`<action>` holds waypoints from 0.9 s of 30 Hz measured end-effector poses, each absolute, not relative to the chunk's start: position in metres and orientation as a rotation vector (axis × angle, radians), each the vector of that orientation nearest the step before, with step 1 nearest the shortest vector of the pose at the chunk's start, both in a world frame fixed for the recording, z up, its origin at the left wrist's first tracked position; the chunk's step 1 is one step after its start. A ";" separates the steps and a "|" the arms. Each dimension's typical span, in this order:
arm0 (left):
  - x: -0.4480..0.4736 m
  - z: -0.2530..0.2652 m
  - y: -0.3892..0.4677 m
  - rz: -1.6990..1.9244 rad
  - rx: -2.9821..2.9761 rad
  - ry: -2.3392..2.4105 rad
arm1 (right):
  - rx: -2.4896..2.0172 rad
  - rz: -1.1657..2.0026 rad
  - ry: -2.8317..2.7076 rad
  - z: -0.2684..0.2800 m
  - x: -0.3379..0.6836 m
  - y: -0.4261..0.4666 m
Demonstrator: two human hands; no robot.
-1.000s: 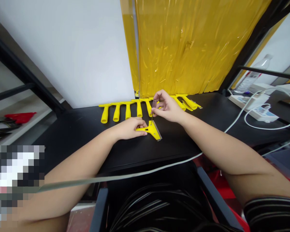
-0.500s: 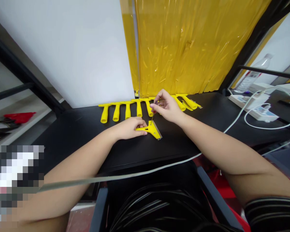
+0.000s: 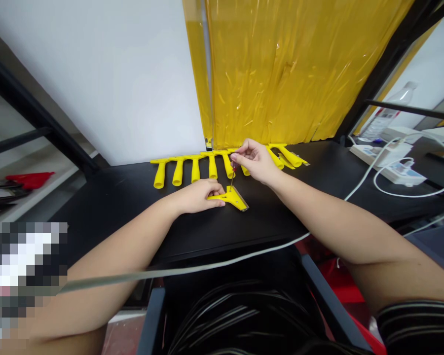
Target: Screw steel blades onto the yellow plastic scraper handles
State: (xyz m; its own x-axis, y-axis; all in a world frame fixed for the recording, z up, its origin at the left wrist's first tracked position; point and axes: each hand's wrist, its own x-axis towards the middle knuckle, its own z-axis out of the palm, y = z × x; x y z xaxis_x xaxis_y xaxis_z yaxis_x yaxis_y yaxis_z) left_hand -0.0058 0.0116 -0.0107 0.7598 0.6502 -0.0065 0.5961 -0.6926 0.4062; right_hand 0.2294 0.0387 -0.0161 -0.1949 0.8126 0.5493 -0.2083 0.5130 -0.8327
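Observation:
A yellow scraper (image 3: 232, 197) with a metal blade along its wide end lies over the black desk, its handle gripped by my left hand (image 3: 202, 195). My right hand (image 3: 254, 160) is closed on the handle of a thin screwdriver (image 3: 233, 177), above and to the right of the scraper. The screwdriver stands almost upright, its tip at the screw near the scraper head's far corner. Behind both hands runs a row of yellow scraper handles (image 3: 177, 171), partly hidden by my right hand.
A white cable (image 3: 225, 262) crosses low in front of the desk (image 3: 133, 207). On the right are a power strip (image 3: 399, 172) with plugs and a clear bottle (image 3: 387, 113). A white panel (image 3: 133, 74) and a yellow wrapped panel (image 3: 281, 74) rise behind.
My right hand has shifted very slightly, and more of the screwdriver shows below its fingers. The scraper's head has tilted a little; my left hand keeps its grip.

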 end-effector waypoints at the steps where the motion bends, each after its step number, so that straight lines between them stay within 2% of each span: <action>1: -0.006 -0.011 0.011 0.193 2.566 0.953 | -0.536 1.055 -1.474 -0.016 0.229 0.038; 9: -0.006 -0.011 0.012 0.208 2.559 0.942 | -0.409 1.586 -1.151 -0.010 0.213 0.023; 15: -0.006 -0.012 0.012 0.216 2.575 0.932 | -0.412 1.562 -1.114 -0.011 0.209 0.021; 21: -0.005 -0.012 0.012 0.217 2.582 0.921 | -0.492 1.705 -1.167 -0.006 0.212 0.018; 27: -0.004 -0.012 0.011 0.216 2.585 0.915 | -0.439 1.661 -1.159 -0.008 0.211 0.017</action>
